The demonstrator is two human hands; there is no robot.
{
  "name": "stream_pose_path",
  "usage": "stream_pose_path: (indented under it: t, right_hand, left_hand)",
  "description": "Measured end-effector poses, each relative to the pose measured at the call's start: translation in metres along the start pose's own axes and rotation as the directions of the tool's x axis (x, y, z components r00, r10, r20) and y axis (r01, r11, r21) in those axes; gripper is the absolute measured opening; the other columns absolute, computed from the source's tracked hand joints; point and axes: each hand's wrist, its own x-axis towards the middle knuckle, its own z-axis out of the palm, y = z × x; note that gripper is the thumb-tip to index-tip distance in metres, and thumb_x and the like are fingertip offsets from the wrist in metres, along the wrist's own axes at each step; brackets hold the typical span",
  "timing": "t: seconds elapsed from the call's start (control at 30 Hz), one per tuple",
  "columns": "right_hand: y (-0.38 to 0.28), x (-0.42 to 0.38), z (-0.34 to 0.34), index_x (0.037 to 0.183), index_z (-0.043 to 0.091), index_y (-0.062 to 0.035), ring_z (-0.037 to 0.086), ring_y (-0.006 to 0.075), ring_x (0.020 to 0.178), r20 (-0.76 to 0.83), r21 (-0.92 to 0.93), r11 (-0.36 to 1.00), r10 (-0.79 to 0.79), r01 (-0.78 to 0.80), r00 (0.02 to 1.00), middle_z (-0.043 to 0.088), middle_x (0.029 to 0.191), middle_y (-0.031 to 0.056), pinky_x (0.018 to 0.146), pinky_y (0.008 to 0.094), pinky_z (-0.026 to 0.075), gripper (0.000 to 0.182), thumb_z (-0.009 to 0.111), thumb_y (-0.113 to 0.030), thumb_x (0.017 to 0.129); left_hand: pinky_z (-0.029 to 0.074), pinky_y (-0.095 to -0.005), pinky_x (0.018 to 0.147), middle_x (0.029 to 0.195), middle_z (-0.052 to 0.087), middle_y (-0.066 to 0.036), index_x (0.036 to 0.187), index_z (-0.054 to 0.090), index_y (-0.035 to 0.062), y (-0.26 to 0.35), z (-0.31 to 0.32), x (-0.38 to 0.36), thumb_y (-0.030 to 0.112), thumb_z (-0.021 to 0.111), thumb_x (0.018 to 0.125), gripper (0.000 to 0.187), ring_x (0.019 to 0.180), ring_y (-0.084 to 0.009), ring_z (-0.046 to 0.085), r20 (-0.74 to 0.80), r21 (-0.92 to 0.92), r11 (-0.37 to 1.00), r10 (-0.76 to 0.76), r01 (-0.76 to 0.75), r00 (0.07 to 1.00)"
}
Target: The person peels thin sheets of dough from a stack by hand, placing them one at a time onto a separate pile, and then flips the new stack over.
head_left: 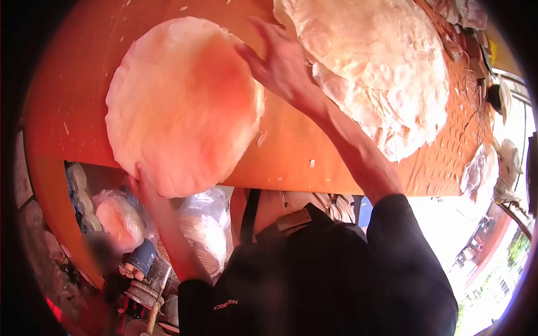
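Note:
A large round pale sheet (174,112), soft-looking with an uneven rim, lies on the orange-brown tabletop (73,106), its near rim hanging over the table edge. My left hand (143,185) is at the sheet's near-left rim, a digit on top and the others around the edge, partly hidden. Over the sheet's far-right rim, my right hand (277,64) is open with its fingers spread. To the right of that hand, a bigger pile of similar pale, wrinkled sheets (381,67) covers much of the table, close to my right forearm.
Under the table's near edge, bundles in clear plastic (120,221) stand beside a wrapped pale roll (204,229). A stick (159,302) leans among clutter at lower left. Plastic bags (481,171) hang by the table's right end, near bright daylight.

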Motion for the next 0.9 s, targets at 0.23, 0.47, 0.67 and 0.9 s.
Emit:
stream_pose_path:
  t: [0.23, 0.47, 0.67, 0.9]
  right_hand:
    - [0.104, -0.087, -0.193, 0.121, 0.057, -0.0043, 0.054, 0.0354, 0.113, 0.12, -0.647, 0.762, 0.121, -0.014, 0.985, 0.061, 0.116, 0.0158, 0.093, 0.0418, 0.047, 0.066, 0.084, -0.026, 0.065]
    - [0.121, -0.072, -0.195, 0.109, 0.061, -0.0063, 0.06, 0.0301, 0.097, 0.198, -0.566, 0.801, -0.097, 0.194, 0.975, 0.063, 0.102, 0.0112, 0.08, 0.0411, 0.05, 0.045, 0.078, -0.022, 0.071]
    - [0.135, -0.061, -0.206, 0.105, 0.063, -0.0075, 0.064, 0.0263, 0.083, 0.073, -0.61, 0.747, -0.279, 0.264, 0.957, 0.066, 0.091, 0.0096, 0.068, 0.0384, 0.052, 0.025, 0.067, -0.012, 0.081]
    - [0.117, 0.021, -0.291, 0.102, 0.072, -0.0147, 0.069, 0.0199, 0.079, 0.099, -0.69, 0.625, -0.418, 0.365, 0.903, 0.071, 0.095, 0.005, 0.062, 0.0304, 0.056, 0.021, 0.068, -0.007, 0.083]
  left_hand:
    - [0.05, -0.0367, 0.091, 0.114, 0.063, -0.018, 0.123, 0.051, -0.0071, 0.001, -0.02, -0.019, 0.013, 0.062, 0.092, 0.038, 0.104, -0.0243, 0.061, -0.142, 0.323, 0.84, 0.499, -0.436, 0.855]
    - [0.049, -0.0308, 0.082, 0.102, 0.065, -0.016, 0.122, 0.051, -0.007, 0.073, 0.108, -0.113, 0.01, 0.054, 0.096, 0.031, 0.094, -0.0201, 0.062, 0.223, 0.05, 0.905, 0.402, -0.423, 0.888]
    - [0.049, -0.0291, 0.078, 0.097, 0.066, -0.012, 0.12, 0.053, -0.0029, 0.04, 0.161, -0.164, 0.012, 0.053, 0.097, 0.028, 0.088, -0.0183, 0.063, 0.569, -0.078, 0.996, 0.083, -0.047, 0.818]
    - [0.052, -0.0297, 0.076, 0.094, 0.067, -0.011, 0.12, 0.054, -0.0009, 0.003, 0.21, -0.198, 0.02, 0.054, 0.098, 0.03, 0.087, -0.0212, 0.067, 0.747, 0.07, 0.953, -0.245, 0.294, 0.618]
